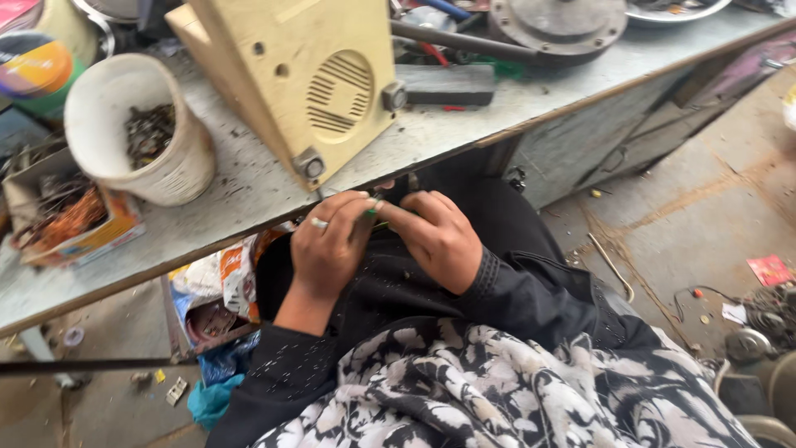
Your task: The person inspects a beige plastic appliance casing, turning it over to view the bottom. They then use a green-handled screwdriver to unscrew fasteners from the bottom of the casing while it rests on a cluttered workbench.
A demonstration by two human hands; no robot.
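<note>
My left hand point(327, 245) and my right hand point(438, 236) meet just below the front edge of the grey workbench point(249, 195), over my lap in dark clothing. Both pinch a small green piece point(375, 209) between their fingertips; most of it is hidden by the fingers. A ring sits on a finger of the left hand. Right above the hands, a cream plastic casing point(307, 83) with a round vent grille and corner knobs stands tilted on the bench edge.
A white plastic bucket point(137, 129) of small metal scraps lies on the bench at left, next to a cardboard box point(70, 220) of copper wire. A dark block point(452, 85) and a round metal part point(560, 23) lie at the back. Bags and litter sit on the floor.
</note>
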